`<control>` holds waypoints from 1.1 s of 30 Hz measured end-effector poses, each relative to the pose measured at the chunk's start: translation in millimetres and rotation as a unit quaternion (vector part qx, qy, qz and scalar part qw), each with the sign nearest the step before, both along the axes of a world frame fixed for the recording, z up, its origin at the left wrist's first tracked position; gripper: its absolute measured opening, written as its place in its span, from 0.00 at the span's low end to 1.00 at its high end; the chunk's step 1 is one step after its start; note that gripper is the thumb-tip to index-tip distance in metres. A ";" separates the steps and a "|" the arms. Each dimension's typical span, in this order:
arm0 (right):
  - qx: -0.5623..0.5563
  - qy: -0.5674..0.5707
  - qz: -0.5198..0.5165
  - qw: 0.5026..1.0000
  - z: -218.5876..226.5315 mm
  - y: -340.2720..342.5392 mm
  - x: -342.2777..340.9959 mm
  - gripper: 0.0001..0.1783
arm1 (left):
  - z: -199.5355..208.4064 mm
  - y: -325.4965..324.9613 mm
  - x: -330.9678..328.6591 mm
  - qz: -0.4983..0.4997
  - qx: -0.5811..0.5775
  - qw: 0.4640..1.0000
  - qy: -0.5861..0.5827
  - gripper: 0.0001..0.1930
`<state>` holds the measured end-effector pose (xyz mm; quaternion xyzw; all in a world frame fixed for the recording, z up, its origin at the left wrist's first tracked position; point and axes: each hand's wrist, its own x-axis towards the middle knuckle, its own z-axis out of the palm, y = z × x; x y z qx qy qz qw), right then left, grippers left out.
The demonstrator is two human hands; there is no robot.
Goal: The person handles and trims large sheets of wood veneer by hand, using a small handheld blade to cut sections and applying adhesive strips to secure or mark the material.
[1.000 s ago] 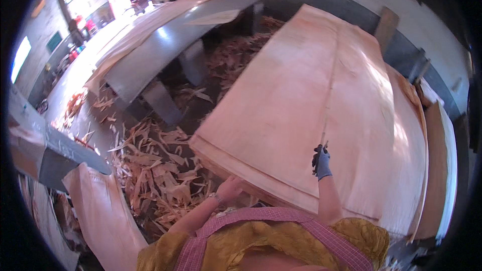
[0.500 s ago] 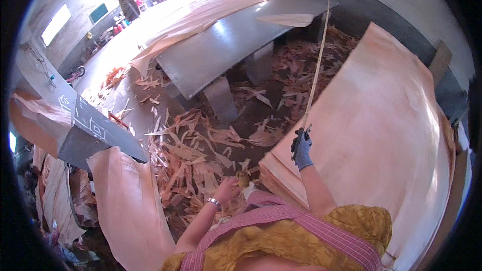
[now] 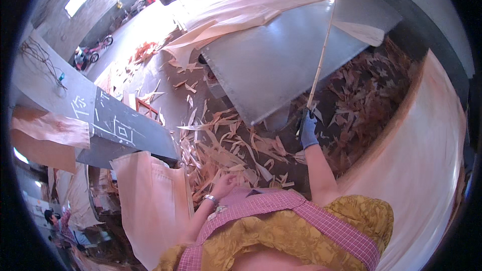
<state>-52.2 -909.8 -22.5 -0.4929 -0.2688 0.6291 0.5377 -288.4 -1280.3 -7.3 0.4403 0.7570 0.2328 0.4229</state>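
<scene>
Strong daylight enters from eleven to twelve o'clock, bleaching the floor (image 3: 150,25) there to near white. The metal table (image 3: 281,65) carries a dull glare. Fisheye bending and a black rim surround the view; seven o'clock is dim and soft.

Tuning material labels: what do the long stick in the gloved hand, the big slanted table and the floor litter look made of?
Stick: pale wood or bamboo, thin, matte, straight; hard to tell which. Right hand grips it in a blue glove. Table: grey sheet metal, dull sheen. Scraps: thin wood veneer, tan, curled and torn.
</scene>
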 end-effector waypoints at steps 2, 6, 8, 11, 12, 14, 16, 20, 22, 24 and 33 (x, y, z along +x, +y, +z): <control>-0.005 -0.015 -0.008 1.000 11.3 26.0 -50.3 0.14 | -8.0 9.0 -52.6 0.025 -0.006 0.999 -0.022 0.21; -0.021 0.045 0.036 0.998 17.5 59.7 -151.8 0.14 | -46.6 28.8 -159.1 0.081 -0.033 0.988 -0.126 0.21; -0.039 0.057 0.045 0.997 22.5 67.2 -209.8 0.14 | -47.7 66.2 -217.9 0.057 -0.021 0.987 -0.149 0.21; -0.026 0.082 0.068 0.994 46.3 80.8 -306.1 0.15 | -46.6 150.9 -306.7 0.016 0.067 0.984 -0.162 0.19; -0.042 0.078 0.064 0.994 42.9 80.7 -329.3 0.16 | -27.3 194.2 -325.4 -0.030 0.084 0.987 -0.137 0.17; -0.045 0.085 0.082 0.992 48.9 82.3 -384.4 0.18 | 11.8 270.5 -365.6 -0.071 0.098 0.974 -0.192 0.18; -0.037 0.053 0.153 0.986 66.6 89.7 -458.9 0.20 | 32.8 328.3 -418.2 -0.077 0.113 0.939 -0.314 0.27; 0.032 -0.092 0.206 0.974 67.6 119.2 -537.7 0.20 | 119.2 425.4 -493.2 -0.056 -0.034 0.902 -0.427 0.27; 0.009 -0.203 0.211 0.956 63.3 145.1 -578.5 0.22 | 126.6 452.7 -542.2 -0.070 -0.036 0.949 -0.306 0.20; 0.076 -0.310 0.044 0.947 5.6 202.9 -602.8 0.28 | 131.0 479.5 -570.5 -0.055 0.000 0.972 -0.228 0.17; 0.075 -0.332 -0.147 0.929 -6.4 416.5 -769.2 0.29 | 114.2 564.1 -792.0 -0.073 0.068 0.970 -0.223 0.12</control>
